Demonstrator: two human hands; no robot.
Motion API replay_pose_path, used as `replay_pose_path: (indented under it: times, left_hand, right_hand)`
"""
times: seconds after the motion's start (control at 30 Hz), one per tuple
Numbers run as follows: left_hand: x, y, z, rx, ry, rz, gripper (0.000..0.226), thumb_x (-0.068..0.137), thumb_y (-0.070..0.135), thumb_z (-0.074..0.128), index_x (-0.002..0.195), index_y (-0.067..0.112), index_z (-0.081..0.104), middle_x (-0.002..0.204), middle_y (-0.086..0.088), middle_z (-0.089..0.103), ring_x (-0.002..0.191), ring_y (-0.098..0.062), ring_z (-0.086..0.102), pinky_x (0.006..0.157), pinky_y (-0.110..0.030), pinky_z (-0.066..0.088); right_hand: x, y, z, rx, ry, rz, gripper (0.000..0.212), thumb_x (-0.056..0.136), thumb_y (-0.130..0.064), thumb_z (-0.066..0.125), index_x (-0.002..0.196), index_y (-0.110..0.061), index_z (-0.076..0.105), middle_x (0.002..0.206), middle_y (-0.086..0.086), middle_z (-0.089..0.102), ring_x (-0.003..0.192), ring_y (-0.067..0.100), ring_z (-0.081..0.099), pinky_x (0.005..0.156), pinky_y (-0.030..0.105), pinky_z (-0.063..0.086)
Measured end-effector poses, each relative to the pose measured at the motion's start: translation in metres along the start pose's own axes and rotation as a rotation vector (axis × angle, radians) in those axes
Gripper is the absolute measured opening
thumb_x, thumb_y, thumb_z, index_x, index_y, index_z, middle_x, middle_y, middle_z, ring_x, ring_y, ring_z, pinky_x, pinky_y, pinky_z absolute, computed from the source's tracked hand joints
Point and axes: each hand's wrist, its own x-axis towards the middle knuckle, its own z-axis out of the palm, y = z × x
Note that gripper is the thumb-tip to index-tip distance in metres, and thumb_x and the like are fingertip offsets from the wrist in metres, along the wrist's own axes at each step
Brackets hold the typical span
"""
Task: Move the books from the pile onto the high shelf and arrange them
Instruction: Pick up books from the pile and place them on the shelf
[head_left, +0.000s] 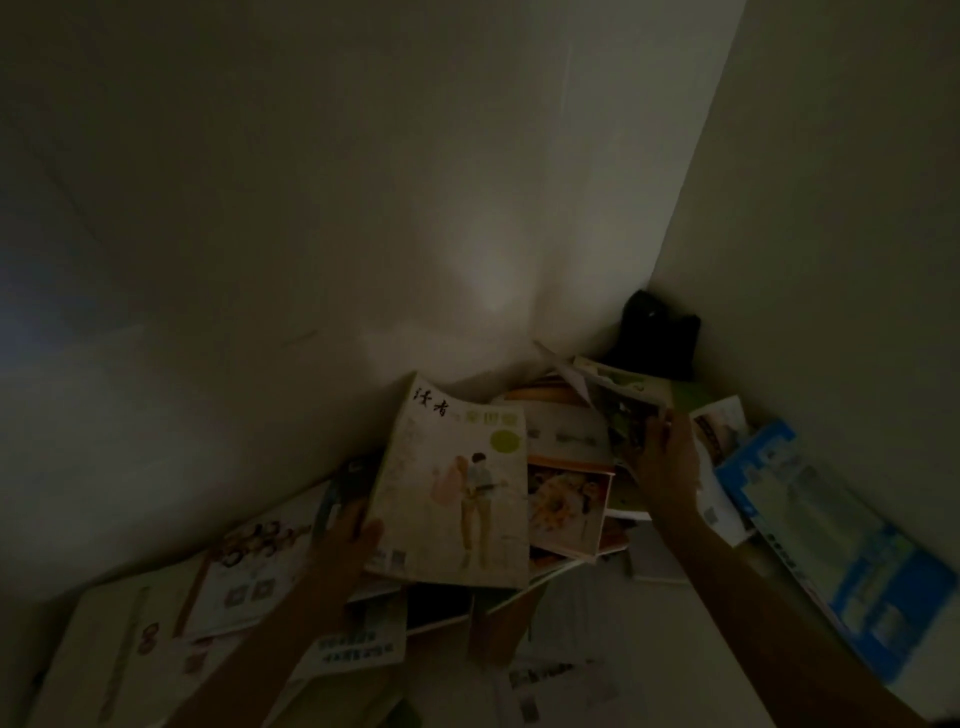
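Observation:
The scene is dim. Books and magazines lie in a loose heap in a wall corner. My left hand (347, 530) grips the lower left edge of a cream magazine (457, 493) whose cover shows two drawn figures, tilting it up off the heap. My right hand (667, 462) holds the edge of a thinner greenish magazine (621, 410) further back, lifted at an angle. Under them lie a sunflower-cover magazine (566, 504) and several others. The shelf surface is mostly hidden under the books.
A dark object (657, 338) sits in the far corner against the walls. A blue-and-white book (831, 545) leans along the right wall. White magazines (249, 571) spread at the lower left. Pale walls close in at the left, back and right.

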Motion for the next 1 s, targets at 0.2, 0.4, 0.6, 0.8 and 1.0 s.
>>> replay_pose_path:
  times: [0.2, 0.4, 0.6, 0.8, 1.0]
  left_hand:
    - [0.019, -0.008, -0.007, 0.051, -0.129, -0.255, 0.043, 0.082, 0.008, 0.066, 0.121, 0.009, 0.05, 0.116, -0.012, 0.06, 0.102, -0.032, 0.059, 0.088, -0.048, 0.05]
    - [0.023, 0.006, -0.008, 0.184, -0.257, -0.232, 0.025, 0.084, 0.017, 0.066, 0.106, 0.009, 0.056, 0.108, -0.009, 0.064, 0.09, -0.022, 0.064, 0.069, -0.032, 0.056]
    - [0.022, 0.019, -0.002, 0.021, -0.215, -0.299, 0.045, 0.081, 0.067, 0.042, 0.092, 0.026, 0.059, 0.097, -0.005, 0.064, 0.09, -0.026, 0.061, 0.074, -0.039, 0.052]
    - [0.025, 0.028, 0.012, 0.178, -0.231, -0.166, 0.042, 0.087, 0.058, 0.043, 0.11, 0.024, 0.053, 0.111, -0.002, 0.055, 0.09, -0.02, 0.056, 0.075, -0.034, 0.05]
    - [0.04, 0.018, 0.027, 0.439, -0.03, 0.002, 0.051, 0.089, 0.035, 0.058, 0.124, -0.001, 0.054, 0.128, -0.02, 0.055, 0.111, -0.032, 0.055, 0.087, -0.031, 0.043]
  right_hand:
    - [0.006, -0.04, -0.008, 0.36, 0.122, 0.066, 0.018, 0.1, -0.022, 0.039, 0.11, -0.013, 0.05, 0.09, -0.002, 0.055, 0.091, 0.022, 0.056, 0.075, 0.031, 0.05]
    - [0.004, -0.075, -0.042, 0.795, 0.183, 0.236, 0.022, 0.099, -0.023, 0.042, 0.109, -0.008, 0.054, 0.098, 0.002, 0.061, 0.087, 0.016, 0.061, 0.069, 0.027, 0.05]
    - [-0.047, -0.036, -0.007, 0.537, -0.056, 0.557, 0.007, 0.093, -0.004, 0.047, 0.094, 0.001, 0.052, 0.095, 0.018, 0.054, 0.091, 0.034, 0.057, 0.064, 0.025, 0.044]
    - [-0.093, -0.019, 0.02, 0.226, -0.397, 0.537, 0.023, 0.084, 0.012, 0.05, 0.1, -0.001, 0.059, 0.081, 0.011, 0.063, 0.058, 0.019, 0.064, 0.047, 0.025, 0.053]
    - [-0.115, -0.016, 0.016, 0.05, -0.625, 0.504, 0.017, 0.084, 0.008, 0.054, 0.08, -0.008, 0.058, 0.072, 0.015, 0.064, 0.046, 0.015, 0.061, 0.047, 0.027, 0.051]
